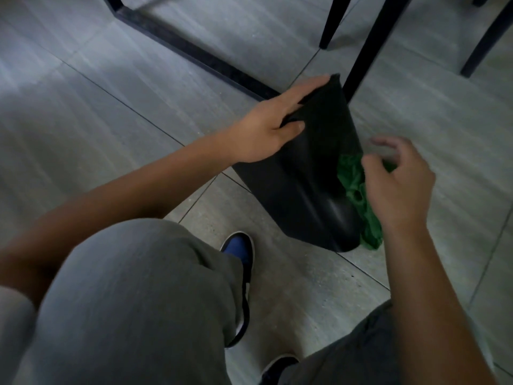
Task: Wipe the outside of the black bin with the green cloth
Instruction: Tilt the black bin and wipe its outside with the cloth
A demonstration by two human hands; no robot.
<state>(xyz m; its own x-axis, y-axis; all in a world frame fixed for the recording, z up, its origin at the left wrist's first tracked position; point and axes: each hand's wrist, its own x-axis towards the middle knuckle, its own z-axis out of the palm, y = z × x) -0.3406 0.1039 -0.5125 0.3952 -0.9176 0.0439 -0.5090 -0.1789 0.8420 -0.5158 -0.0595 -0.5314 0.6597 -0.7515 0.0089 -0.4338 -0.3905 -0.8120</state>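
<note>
The bin hides part of the green cloth, the right hand covers more, and chair legs are cut off at the top edge.

Bin tilted on floor; cloth at its right, table leg behind.

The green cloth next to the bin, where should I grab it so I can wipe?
Grab the bunched upper part of the green cloth, coming from the right, open-floor side, where the right hand already is. The black bin blocks the left side, with the left hand steadying it. That thick upper bunch probably gives a fuller handful than the thin lower end.
</note>
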